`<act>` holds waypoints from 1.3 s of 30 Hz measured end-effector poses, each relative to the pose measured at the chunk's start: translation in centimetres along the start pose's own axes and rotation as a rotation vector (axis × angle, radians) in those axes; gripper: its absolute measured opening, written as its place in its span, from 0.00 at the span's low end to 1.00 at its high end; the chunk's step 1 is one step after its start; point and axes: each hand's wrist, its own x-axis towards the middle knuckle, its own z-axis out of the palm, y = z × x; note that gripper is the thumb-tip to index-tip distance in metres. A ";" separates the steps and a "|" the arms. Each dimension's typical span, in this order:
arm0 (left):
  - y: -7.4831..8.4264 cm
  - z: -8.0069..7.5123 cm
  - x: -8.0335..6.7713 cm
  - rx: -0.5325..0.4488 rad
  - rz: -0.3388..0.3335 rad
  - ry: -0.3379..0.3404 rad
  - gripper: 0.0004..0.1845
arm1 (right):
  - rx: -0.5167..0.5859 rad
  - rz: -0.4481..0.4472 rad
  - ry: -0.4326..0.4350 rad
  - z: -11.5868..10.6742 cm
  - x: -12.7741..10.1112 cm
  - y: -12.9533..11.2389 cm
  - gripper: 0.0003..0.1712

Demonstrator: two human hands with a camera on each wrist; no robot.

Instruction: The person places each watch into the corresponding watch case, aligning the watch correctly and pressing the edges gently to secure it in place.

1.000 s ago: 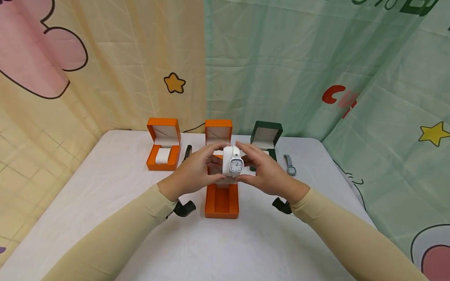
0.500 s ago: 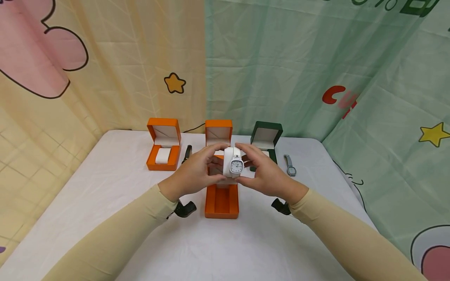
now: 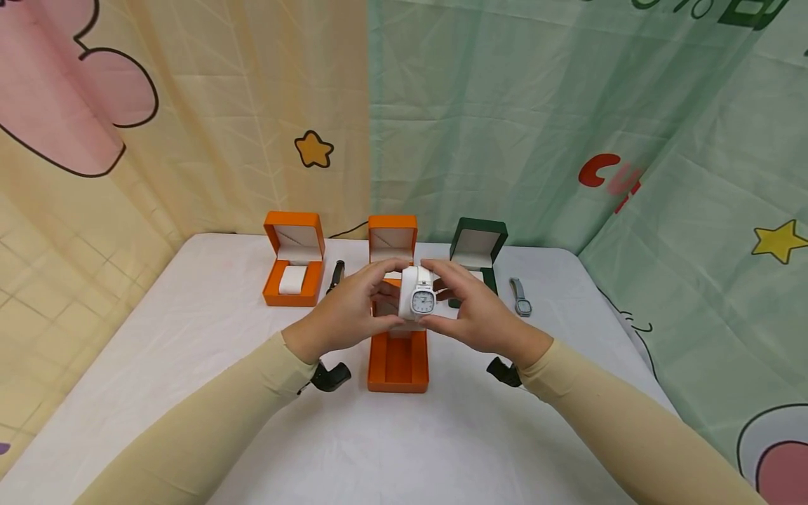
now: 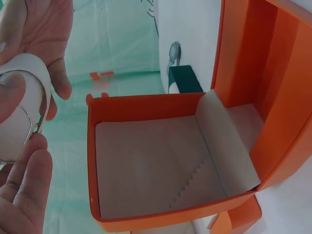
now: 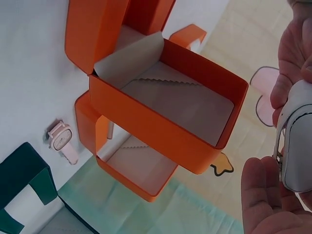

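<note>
Hands [image 3: 344,306] [image 3: 481,308] facing, gripping white watch [image 3: 423,301] on cushion [image 3: 407,291].

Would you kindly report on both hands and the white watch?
Left hand and right hand holding white watch on white cushion. Front orange box open, no obstruction visible inside.

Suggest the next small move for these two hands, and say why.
Probably lower the rounded white cushion, with the white square-faced watch on it, into the nearest open orange box: its base looks bare, whereas the open orange box at back left holds a second white cushion. The left hand and right hand already hold cushion and watch between them.
</note>
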 end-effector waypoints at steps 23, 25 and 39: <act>0.1 0.2 0.0 0.017 0.027 0.011 0.43 | -0.049 -0.048 0.038 0.0 -0.1 -0.1 0.44; 0.2 0.2 0.0 0.010 0.024 0.012 0.43 | -0.055 -0.045 0.041 0.0 -0.1 -0.2 0.44; 0.2 0.3 -0.1 0.000 0.022 0.015 0.43 | -0.086 -0.099 0.092 0.2 -0.2 -0.1 0.41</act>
